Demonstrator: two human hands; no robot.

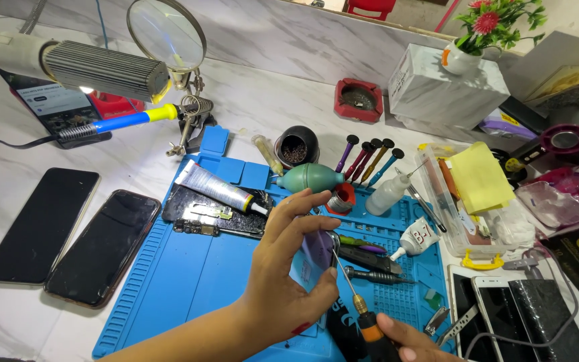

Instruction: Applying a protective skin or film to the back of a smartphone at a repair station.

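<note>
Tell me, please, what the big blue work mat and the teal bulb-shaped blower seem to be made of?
The big blue work mat looks like matte silicone or rubber: moulded compartments, no glare. The teal bulb-shaped blower seems soft rubber, smooth with a faint sheen, though plastic can't be ruled out.

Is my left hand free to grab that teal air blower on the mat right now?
Probably not: the left hand is pinching a small clear part, though the air blower lies unobstructed just beyond it.

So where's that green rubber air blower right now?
In the head view, the green air blower lies at the far edge of the blue mat, just above the left hand, between the dark round pot and the screwdrivers.
</note>
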